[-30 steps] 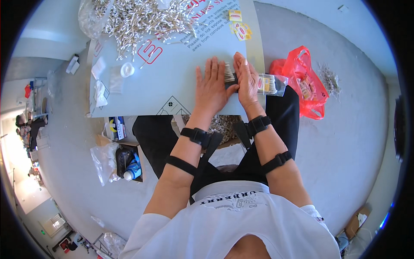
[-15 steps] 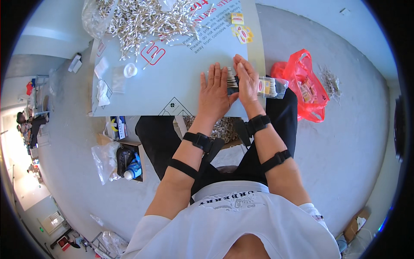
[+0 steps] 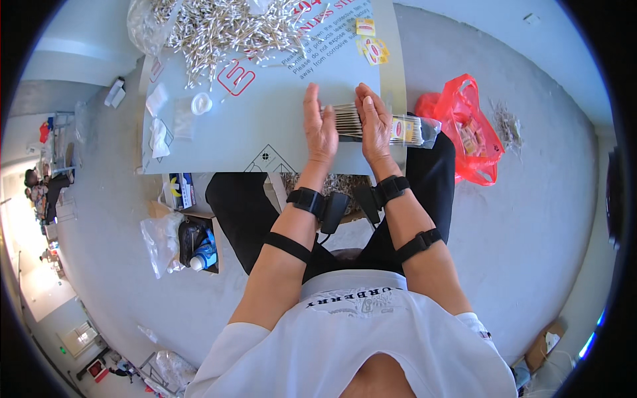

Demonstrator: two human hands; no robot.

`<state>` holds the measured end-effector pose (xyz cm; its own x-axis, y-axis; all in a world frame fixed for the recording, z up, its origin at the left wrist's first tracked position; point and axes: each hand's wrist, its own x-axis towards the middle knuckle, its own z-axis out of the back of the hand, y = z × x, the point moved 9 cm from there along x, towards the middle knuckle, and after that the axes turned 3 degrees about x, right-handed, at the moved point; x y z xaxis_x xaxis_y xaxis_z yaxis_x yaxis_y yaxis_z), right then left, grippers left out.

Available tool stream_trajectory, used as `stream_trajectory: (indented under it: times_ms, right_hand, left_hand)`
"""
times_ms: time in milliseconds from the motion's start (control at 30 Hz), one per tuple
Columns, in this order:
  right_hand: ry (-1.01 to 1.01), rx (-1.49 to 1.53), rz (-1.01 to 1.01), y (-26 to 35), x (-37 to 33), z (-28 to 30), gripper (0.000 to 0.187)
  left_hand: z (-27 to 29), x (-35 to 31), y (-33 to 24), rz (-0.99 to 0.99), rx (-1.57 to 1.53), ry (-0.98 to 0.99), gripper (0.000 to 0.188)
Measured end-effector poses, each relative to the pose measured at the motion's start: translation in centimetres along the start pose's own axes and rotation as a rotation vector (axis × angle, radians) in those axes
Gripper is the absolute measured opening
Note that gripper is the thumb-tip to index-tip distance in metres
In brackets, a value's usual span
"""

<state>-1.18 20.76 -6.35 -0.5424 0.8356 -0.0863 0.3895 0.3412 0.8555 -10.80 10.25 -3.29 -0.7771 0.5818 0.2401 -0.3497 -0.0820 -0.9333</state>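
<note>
Between my two hands lies a flat row of cotton swabs [image 3: 347, 122], sticks running left to right, on something dark. My left hand [image 3: 320, 131] stands on edge at the row's left end, fingers stretched and thumb toward the swabs. Across the row's right part is my right hand [image 3: 375, 126], its fingers straight and covering some of the swabs. Just right of it, a clear packet of cotton swabs [image 3: 415, 131] with a yellow label [image 3: 399, 129] reaches past the table's right edge. Whether the row and the packet join is hidden under my right hand.
A heap of loose cotton swabs [image 3: 232, 36] covers the table's [image 3: 259, 126] far left. Yellow cards [image 3: 373, 50] lie at the far right. A round white container [image 3: 201, 103] stands on the left. An open red plastic bag [image 3: 488, 156] holding packets sits right of the table.
My left hand has lifted off the swabs, turned from palm down onto its edge and shifted slightly left. More of the row now shows. My right hand stays close to its place.
</note>
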Motion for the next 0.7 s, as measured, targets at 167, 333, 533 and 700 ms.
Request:
stream_trajectory:
  times_ms: [167,333,533,700]
  right_hand:
    - [-0.025,-0.147,0.032,1.4,-0.3,2.3,0.031]
    - [-0.001,-0.336,0.068,2.7,-2.2,1.9,0.029]
    - [0.017,-0.272,0.058,2.1,-2.6,1.9,0.03]
    - [0.003,-0.282,0.059,1.9,-2.7,2.0,0.028]
  left_hand:
    - [1.1,-0.1,-1.3,-0.197,0.305,0.083,0.044]
    - [1.0,0.2,-1.7,-0.286,0.548,0.11,0.035]
    - [0.9,0.7,-1.2,-0.283,0.567,0.106,0.024]
    - [0.9,0.5,-1.6,-0.302,0.568,0.098,0.021]
